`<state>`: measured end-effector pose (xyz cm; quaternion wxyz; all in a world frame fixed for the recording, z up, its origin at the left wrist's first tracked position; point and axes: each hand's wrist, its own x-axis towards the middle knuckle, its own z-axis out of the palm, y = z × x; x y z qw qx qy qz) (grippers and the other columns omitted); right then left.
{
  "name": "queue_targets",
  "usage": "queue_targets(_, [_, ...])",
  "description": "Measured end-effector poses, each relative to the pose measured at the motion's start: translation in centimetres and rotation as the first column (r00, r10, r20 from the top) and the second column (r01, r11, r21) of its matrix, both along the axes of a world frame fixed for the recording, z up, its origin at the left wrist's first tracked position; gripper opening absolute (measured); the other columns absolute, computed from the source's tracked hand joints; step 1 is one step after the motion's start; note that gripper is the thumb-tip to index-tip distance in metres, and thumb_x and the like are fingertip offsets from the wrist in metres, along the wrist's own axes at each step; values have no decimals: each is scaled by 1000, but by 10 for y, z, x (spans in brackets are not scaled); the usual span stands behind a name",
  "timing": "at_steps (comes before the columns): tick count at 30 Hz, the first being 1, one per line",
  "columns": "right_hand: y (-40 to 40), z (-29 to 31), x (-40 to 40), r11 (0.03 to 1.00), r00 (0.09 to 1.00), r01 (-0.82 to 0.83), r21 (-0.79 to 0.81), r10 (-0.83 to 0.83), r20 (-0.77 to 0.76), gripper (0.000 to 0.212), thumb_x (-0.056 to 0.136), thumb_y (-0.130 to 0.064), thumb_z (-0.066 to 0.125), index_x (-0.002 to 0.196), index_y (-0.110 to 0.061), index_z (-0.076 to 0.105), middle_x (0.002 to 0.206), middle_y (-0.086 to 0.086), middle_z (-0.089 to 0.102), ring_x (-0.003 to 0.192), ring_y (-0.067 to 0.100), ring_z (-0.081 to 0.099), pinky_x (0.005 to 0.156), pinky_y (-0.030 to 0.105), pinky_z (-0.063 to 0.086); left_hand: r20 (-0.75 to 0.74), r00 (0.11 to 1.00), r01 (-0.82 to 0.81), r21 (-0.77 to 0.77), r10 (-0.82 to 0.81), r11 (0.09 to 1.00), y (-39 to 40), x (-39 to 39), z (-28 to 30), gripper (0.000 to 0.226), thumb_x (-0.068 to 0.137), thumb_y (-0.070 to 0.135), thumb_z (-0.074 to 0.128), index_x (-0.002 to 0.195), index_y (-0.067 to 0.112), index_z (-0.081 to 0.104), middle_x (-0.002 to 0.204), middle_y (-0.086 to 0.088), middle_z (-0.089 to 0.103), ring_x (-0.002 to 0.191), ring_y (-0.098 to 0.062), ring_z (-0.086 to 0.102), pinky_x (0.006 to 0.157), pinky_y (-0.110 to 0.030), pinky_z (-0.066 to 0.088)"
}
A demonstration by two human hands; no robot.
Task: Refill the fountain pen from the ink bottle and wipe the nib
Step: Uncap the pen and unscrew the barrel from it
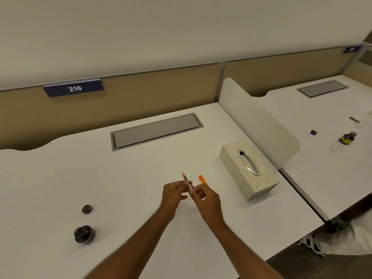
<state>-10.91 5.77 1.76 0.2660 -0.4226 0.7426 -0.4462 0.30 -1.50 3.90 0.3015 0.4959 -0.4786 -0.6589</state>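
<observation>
Both hands meet over the middle of the white desk (pixel 60 178). My left hand (pixel 174 195) grips the fountain pen's front section (pixel 186 181), nib pointing up and away. My right hand (pixel 205 198) pinches the pale rear end of that section. An orange pen barrel (pixel 202 179) lies on the desk just behind my right hand. At the near left stands the open ink bottle (pixel 84 234), with its cap (pixel 87 209) lying a little beyond it.
A patterned tissue box (pixel 249 170) sits to the right, beside a white divider panel (pixel 261 121). A grey cable flap (pixel 156 130) lies at the back. The neighbouring desk holds another ink bottle (pixel 347 137), a cap (pixel 313 132) and a small dark piece (pixel 354 119).
</observation>
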Motion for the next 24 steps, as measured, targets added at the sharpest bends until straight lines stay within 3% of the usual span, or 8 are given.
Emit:
queue_targets(4, [3,41,17,986,912,-165,6,150,382,21,95,-27,62,94,-10,74,76,8,75,66,17,68,61,31,56,-20,995,98,-71,-100,993,3,30,30,24,94,27,61,91,11,78,92,-8,77,94,-23,72,90,-43,57])
queue_targets(7, [9,67,29,977,846,-212,-31,199,495,23,98,-23,58,97,-7,75,78,15,74,65,24,66,62,34,57,-57,990,123,-95,-128,988,9,50,51,25,96,28,58,95,12,78,96,-9,77,96,-24,71,92,-44,56])
queue_targets(12, [17,99,48,963,761,-261,-72,251,597,24,97,-21,58,95,-5,75,77,20,71,65,29,63,62,35,56,-168,981,79,-108,-97,991,20,71,83,31,99,27,51,110,8,73,103,-11,76,101,-25,72,91,-36,57])
queue_targets(20, [13,127,65,920,583,-366,-142,346,735,32,96,-32,52,100,-9,73,84,22,67,65,28,62,64,37,57,-235,968,54,-140,-87,989,22,85,110,30,101,20,48,97,4,73,101,-18,75,92,-28,73,83,-31,57])
queue_targets(24, [7,130,70,908,605,-386,-163,383,698,32,95,-31,52,101,-6,72,82,21,68,65,27,64,63,36,58,-217,974,14,-206,-60,978,21,88,118,29,100,18,51,90,9,77,95,-14,77,93,-29,74,84,-30,58])
